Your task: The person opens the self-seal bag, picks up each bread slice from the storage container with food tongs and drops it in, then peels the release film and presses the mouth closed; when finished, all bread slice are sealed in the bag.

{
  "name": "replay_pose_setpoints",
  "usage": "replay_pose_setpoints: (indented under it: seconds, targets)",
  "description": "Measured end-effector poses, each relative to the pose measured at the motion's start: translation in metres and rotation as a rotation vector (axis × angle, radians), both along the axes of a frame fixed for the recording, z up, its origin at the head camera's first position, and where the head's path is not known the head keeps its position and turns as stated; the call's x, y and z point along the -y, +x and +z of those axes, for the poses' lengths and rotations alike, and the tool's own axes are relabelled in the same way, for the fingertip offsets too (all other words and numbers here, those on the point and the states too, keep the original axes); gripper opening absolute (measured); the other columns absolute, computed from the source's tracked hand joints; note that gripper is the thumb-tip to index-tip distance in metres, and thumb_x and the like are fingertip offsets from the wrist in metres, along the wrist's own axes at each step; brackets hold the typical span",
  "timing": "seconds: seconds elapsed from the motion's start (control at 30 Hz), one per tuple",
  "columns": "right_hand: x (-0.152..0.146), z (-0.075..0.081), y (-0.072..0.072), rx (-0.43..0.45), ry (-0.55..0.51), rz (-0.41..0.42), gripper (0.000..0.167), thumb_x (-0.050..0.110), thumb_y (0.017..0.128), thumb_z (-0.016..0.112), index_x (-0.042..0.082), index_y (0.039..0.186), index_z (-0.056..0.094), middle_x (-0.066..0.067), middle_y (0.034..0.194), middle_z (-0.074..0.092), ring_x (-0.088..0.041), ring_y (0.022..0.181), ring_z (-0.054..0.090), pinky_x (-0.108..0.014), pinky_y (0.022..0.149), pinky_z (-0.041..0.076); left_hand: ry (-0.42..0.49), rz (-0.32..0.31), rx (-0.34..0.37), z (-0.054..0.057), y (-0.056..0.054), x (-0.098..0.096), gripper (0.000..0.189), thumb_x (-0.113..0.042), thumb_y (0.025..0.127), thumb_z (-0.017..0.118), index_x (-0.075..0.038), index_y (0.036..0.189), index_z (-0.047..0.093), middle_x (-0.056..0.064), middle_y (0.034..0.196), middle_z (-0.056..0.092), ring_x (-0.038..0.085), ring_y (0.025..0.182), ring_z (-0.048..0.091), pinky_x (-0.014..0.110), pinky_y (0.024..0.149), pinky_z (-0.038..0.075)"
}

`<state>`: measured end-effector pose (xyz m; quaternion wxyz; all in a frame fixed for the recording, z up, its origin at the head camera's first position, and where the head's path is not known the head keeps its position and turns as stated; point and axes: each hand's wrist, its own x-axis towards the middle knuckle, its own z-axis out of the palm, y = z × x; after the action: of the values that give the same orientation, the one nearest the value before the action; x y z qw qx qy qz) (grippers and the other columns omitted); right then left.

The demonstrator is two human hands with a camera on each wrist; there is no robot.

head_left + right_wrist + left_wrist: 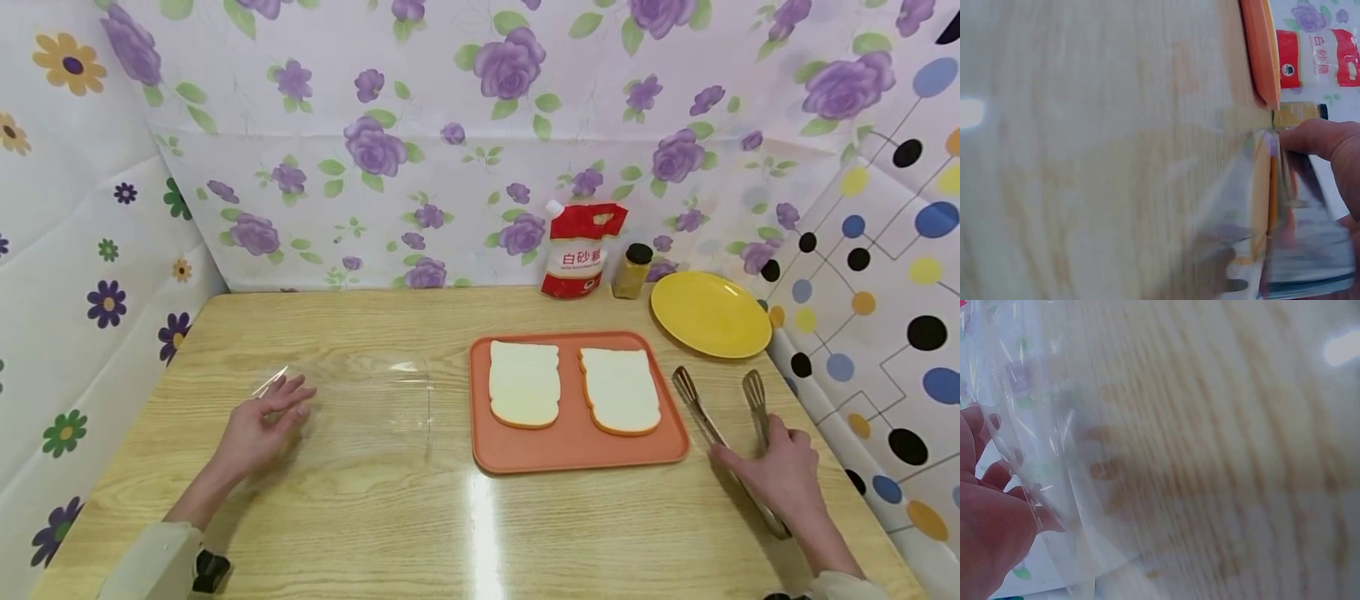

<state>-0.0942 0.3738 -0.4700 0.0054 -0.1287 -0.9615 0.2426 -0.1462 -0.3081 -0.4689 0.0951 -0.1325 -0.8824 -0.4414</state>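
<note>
While the right hand holds the tongs at the near right, its thumb on the left arm and its fingers on the right, the heads stand apart and point to the far side. That hold looks meant to control the spread of the arms; whether the tongs rest on the table or are lifted, I cannot tell. At the left, the left hand is loose, fingers slightly bent and thumb apart, at the left edge of the clear plastic – perhaps steadying it, though a firm grip does not show.

Between the hands, right of the middle, lies the tray, with the left slice and right slice set apart, probably so that each can be reached alone. Both slices are pale and matt, with wavy sides and orange-brown edges; the tray is smooth orange with rounded corners. The tongs are shiny metal with slotted heads, and the plastic is thin, glinting and see-through. Beyond stand the red-and-white bag and black-capped jar – and, farther right, a glossy yellow plate leans by the wall.
</note>
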Motion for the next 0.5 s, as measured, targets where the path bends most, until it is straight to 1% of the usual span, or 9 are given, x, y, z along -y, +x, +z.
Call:
replay_pose_setpoints:
  seconds: [0.07, 0.17, 0.37, 0.5]
  targets:
    - [0.003, 0.0, 0.002, -0.058, 0.004, -0.001, 0.105, 0.05, 0.087, 0.073, -0.022, 0.144, 0.021, -0.051, 0.127, 0.027, -0.066, 0.11, 0.031, -0.073, 0.079, 0.038, -0.005, 0.003, 0.005, 0.0, 0.0, 0.0, 0.024, -0.005, 0.096, 0.067, 0.009, 0.115, 0.07, 0.032, 0.133, 0.054, 0.057, 0.135, 0.032, 0.053, 0.114, 0.023]
    - [0.01, 0.002, 0.005, -0.113, -0.013, 0.003, 0.101, 0.047, 0.087, 0.074, -0.021, 0.143, 0.024, -0.049, 0.126, 0.029, -0.063, 0.111, 0.032, -0.072, 0.079, 0.038, -0.007, 0.003, 0.007, -0.001, 0.0, 0.0, 0.024, -0.005, 0.096, 0.066, 0.009, 0.115, 0.07, 0.032, 0.133, 0.054, 0.057, 0.135, 0.032, 0.053, 0.114, 0.024]
    - [0.04, 0.012, 0.016, -0.163, -0.048, 0.014, 0.101, 0.044, 0.085, 0.078, -0.021, 0.143, 0.028, -0.046, 0.122, 0.034, -0.057, 0.106, 0.039, -0.067, 0.075, 0.043, -0.01, 0.002, -0.003, -0.001, 0.0, -0.001, 0.023, -0.004, 0.096, 0.067, 0.008, 0.115, 0.07, 0.032, 0.132, 0.055, 0.057, 0.135, 0.033, 0.049, 0.115, 0.025]
    - [0.063, 0.016, 0.026, -0.204, -0.053, 0.037, 0.096, 0.039, 0.082, 0.082, -0.021, 0.14, 0.034, -0.04, 0.117, 0.039, -0.049, 0.1, 0.043, -0.061, 0.073, 0.044, -0.013, 0.004, 0.0, -0.001, 0.0, -0.001, 0.022, -0.005, 0.096, 0.067, 0.007, 0.114, 0.071, 0.031, 0.133, 0.056, 0.056, 0.135, 0.033, 0.056, 0.112, 0.025]
